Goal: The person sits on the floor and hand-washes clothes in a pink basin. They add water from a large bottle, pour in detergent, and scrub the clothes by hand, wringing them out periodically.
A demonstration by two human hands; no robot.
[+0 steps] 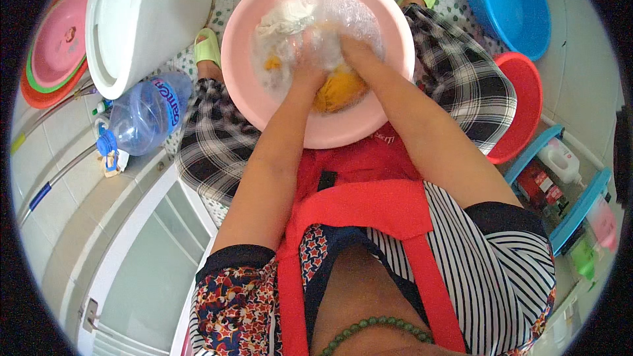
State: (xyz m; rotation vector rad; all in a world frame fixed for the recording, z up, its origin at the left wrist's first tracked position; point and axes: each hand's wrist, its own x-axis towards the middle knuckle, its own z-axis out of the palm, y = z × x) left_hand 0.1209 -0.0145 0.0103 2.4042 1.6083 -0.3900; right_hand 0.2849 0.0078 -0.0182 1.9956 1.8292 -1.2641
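A large pink basin (239,59) of sudsy water stands between my legs, and both hands reach down into it. My left hand (308,66) is wrist-deep near the middle, its fingers blurred and covered by foam. Close by on the right, my right hand (357,54) dips in with its fingertips under the suds. A wet yellow cloth (340,90) bulges out of the water between my wrists, nearest to me. White fabric (288,16) floats at the far left of the basin. Whether either hand grips any cloth is hidden by the foam.
At the right are a blue basin (514,6), a red basin (521,105) and a blue rack (573,217) with bottles. On the left stand a white toilet (168,13), a big clear plastic bottle (142,115) and stacked coloured basins (60,39).
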